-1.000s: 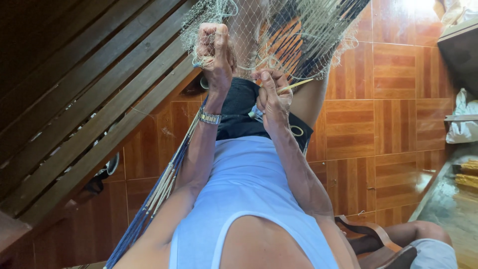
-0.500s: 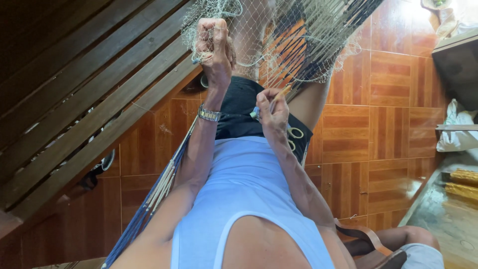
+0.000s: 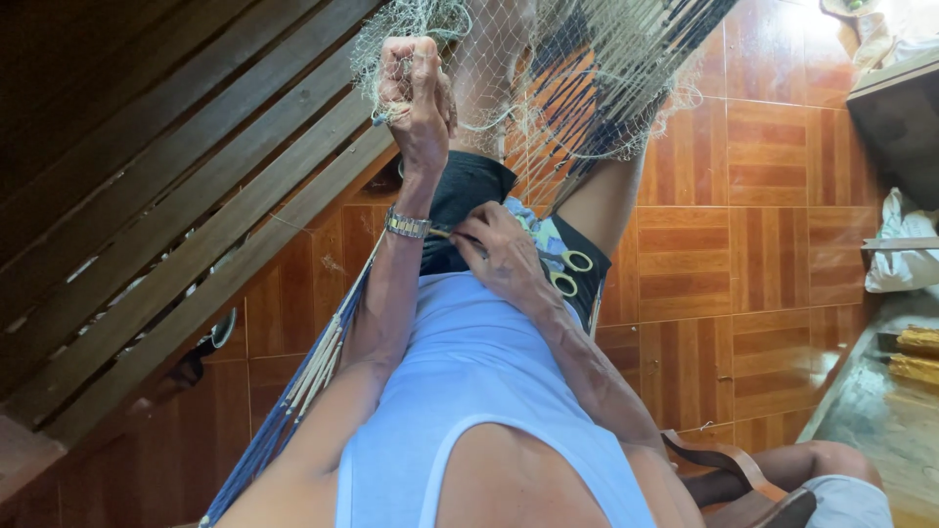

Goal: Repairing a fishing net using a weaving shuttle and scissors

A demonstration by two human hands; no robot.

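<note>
Right hand [image 3: 504, 256] now lower, netting needle [image 3: 452, 233] pointing left, approx. horizontal.

**What the head view cannot settle**

The net [image 3: 548, 88] runs off the frame at twelve o'clock, so its upper reach is unseen. The left hand [image 3: 416, 93] is closed into the mesh, its palm and whatever it grips hidden by the fingers. The right hand [image 3: 504, 256] covers most of a thin tool; only a sliver shows at nine o'clock of it. The scissors [image 3: 569, 272] show handles only. A sandal [image 3: 743, 479] at five o'clock is cut off below.
</note>
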